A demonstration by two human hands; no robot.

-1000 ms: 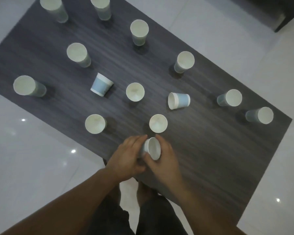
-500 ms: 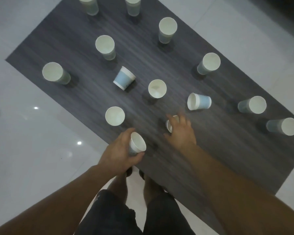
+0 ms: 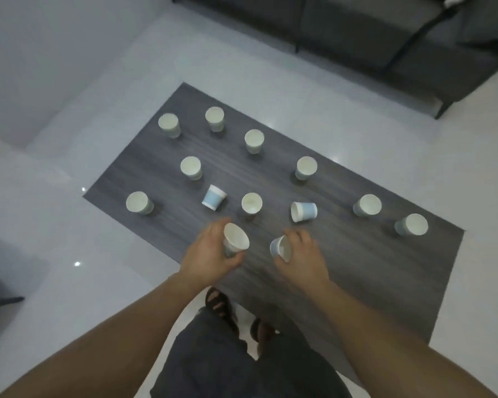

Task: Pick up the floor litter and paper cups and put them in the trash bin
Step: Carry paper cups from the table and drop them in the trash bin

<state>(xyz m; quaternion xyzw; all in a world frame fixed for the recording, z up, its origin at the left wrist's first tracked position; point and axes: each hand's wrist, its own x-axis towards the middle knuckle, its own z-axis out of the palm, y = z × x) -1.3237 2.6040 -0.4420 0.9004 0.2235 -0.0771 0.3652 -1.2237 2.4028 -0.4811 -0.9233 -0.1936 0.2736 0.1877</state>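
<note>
Left hand (image 3: 210,254): grip curled round the lower wall of a white cup (image 3: 236,239). The cup is held tilted, its open mouth turned up and to the right. It is over the near-left edge of the surface (image 3: 385,282).

Right hand (image 3: 302,254): grip closed on a blue-banded cup (image 3: 278,248), fingers draped over the rim from above. The cup leans with its base to the left. Cannot tell whether it touches the surface or hangs just clear of it. The two held cups are near each other but apart, with dark wood grain showing between them.

Rest of the surface: nine upright cups (image 3: 252,203), mouths up, scattered from the far-left corner to the right end, each well apart from its neighbours. A tipped cup (image 3: 214,196), blue wall showing, is just left of the central upright one; unclear whether it lies flat or stands inverted. A sideways cup (image 3: 303,211) lies on its wall with its mouth to the left, just right of that same central cup and beyond the right hand.

Surroundings: pale glossy floor (image 3: 69,254) all round, with spots of reflected light. A dark sofa (image 3: 357,33) stands beyond the far end. The person stands at the near edge in dark shorts (image 3: 227,354) and sandals (image 3: 219,305), forearms bare. The hands are slightly blurred.
</note>
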